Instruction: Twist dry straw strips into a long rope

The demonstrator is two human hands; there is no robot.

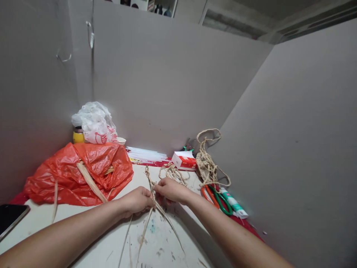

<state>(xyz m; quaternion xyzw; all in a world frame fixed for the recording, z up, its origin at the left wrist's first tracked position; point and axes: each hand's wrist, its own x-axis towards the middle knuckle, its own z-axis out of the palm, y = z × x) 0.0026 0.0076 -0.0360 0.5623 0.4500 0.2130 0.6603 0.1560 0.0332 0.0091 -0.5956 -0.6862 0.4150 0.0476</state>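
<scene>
- Smartphone with a dark glass face (11, 219) lies at the far left, well apart from the work.
- Crumpled red plastic bag (111, 156) sits right of it, a flat tan fibre strip (90, 182) resting across its front.
- Left hand (136, 201): thumb and forefinger pinch the lower part of a twisted tan plant-fibre cord (147, 173), located mid-table, upper end pointing away. Risk: a slackened pinch could let the twist unwind.
- Loose pale strands (143, 232) splay below the fingers over the stained white tabletop (164, 251). Risk: crossing ends could snag; uneven tension could make the twist lumpy, and a dry strand could split.
- Right hand (171, 190): fingertips grasp the cord just above the left.
- Small tan cord tangle (182, 179) lies just behind the right hand. Risk: a sweeping knuckle could catch it.
- Green plastic looped handle (228, 211) stands farther right, untouched.
</scene>
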